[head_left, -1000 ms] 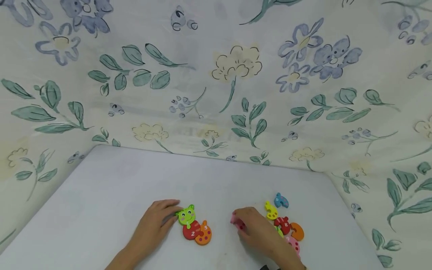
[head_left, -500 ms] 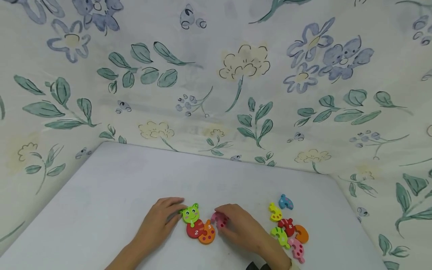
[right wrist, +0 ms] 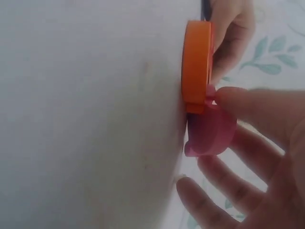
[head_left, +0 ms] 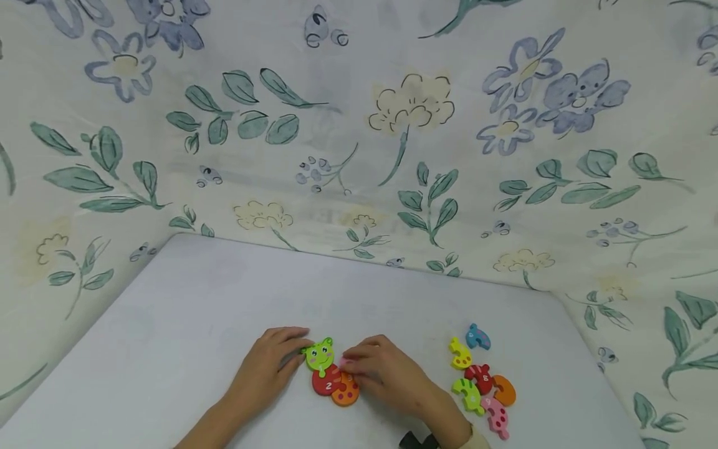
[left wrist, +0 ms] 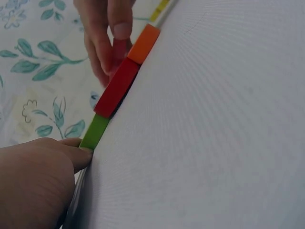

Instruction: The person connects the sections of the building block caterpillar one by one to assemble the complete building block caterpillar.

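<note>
My left hand [head_left: 259, 369] pinches the edge of a green caterpillar-head puzzle piece [head_left: 320, 353] with a smiling face. Joined below it is a red piece [head_left: 325, 382] marked 2, and an orange spotted piece [head_left: 345, 394] adjoins that one on the right. Between thumb and fingers, my right hand [head_left: 394, 377] pinches a pink puzzle piece [right wrist: 212, 131] at the orange piece's upper side. In the head view the fingers cover most of the pink piece. The right wrist view has it touching or very near the orange piece, tilted; whether they interlock I cannot tell.
To the right on the white table [head_left: 241, 280] lie more puzzle pieces: blue [head_left: 478, 337], yellow [head_left: 460, 354], red [head_left: 479, 378], orange [head_left: 505, 391], green [head_left: 468, 396] and pink [head_left: 496, 416]. A black object [head_left: 417, 440] shows at the front edge. Floral cloth [head_left: 336, 125] hangs behind.
My right hand has carried the pink piece left, from near the loose pieces up to the orange one. My left hand keeps its hold on the green head. The head view has shifted slightly.
</note>
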### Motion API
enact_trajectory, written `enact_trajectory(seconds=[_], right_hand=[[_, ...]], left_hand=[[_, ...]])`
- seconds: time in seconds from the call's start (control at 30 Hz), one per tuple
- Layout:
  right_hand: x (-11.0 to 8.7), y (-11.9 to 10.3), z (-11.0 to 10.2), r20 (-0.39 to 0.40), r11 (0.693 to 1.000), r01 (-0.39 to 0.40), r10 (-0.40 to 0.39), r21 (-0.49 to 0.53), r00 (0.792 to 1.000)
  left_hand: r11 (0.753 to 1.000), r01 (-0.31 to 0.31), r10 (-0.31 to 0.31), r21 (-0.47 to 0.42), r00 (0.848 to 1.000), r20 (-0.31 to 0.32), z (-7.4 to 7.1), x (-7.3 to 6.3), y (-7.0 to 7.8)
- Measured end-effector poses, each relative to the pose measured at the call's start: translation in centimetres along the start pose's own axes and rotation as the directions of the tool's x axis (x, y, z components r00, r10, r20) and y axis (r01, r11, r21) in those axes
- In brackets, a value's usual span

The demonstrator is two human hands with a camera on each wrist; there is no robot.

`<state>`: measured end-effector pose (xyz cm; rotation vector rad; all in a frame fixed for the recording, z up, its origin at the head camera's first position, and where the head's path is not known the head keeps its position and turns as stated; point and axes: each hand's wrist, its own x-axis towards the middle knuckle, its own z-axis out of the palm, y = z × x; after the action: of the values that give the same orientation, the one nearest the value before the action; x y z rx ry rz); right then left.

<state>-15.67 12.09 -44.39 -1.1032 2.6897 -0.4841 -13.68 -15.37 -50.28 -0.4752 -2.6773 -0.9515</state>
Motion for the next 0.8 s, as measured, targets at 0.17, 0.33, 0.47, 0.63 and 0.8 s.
enact_trajectory(seconds=[0.17,0.33,0.47,0.63,0.8], right_hand=[[-1.1,-1.1,0.3,0.125,0.991,-0.082,0.095,-0.102,0.988],[-2.3,-1.7,1.2,0.153,0.976,-0.12,0.149,-0.181,0.977],[-2.7,-1.9,1.8,0.128,0.963,-0.085,0.121,-0.257,0.984],[-2.9,-1.8,1.8,0.121,0.962,-0.044,0.079,-0.27,0.99],[-3.0,-1.4,1.7,0.142,0.982,-0.071,0.096,-0.173,0.985]], left_hand=[[1.0,0.005,-0.005,0.001,1.0,0.004,0.2,0.2,0.2],[1.0,0.018,-0.018,0.007,1.0,0.01,0.0,0.1,0.3],[1.0,0.026,-0.026,0.009,0.999,0.021,0.0,0.1,0.2],[0.999,0.037,-0.037,0.008,0.999,0.024,0.2,0.0,0.0],[1.0,0.03,-0.03,0.003,0.999,0.021,0.3,0.1,0.0]])
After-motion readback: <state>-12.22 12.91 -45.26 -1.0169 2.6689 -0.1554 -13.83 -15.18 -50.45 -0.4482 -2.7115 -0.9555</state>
